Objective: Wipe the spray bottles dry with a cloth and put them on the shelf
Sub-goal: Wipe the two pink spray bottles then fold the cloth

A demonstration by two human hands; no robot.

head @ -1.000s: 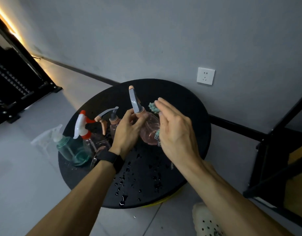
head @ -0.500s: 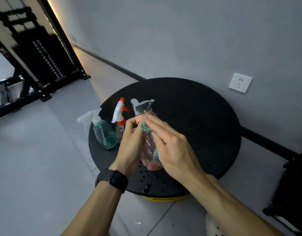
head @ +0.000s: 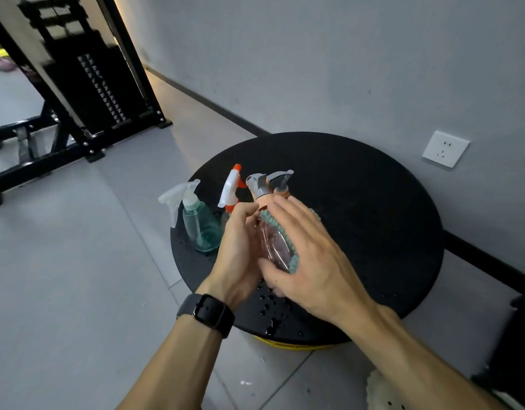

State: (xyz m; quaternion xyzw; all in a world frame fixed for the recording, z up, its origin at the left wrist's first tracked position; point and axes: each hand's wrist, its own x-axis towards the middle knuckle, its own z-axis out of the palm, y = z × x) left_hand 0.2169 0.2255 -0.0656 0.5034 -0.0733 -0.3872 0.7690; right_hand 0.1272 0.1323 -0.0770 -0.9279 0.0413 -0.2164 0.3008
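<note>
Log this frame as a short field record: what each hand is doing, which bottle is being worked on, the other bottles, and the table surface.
left hand: grips the pink bottle near its neck
right hand: fingers straight, presses the teal cloth against the bottle
pink bottle: held over the table, grey trigger head
other bottles: teal bottle standing at the table's left edge; orange-and-white sprayer beside it; another grey-headed sprayer behind
round black table: water drops near the front edge
</note>
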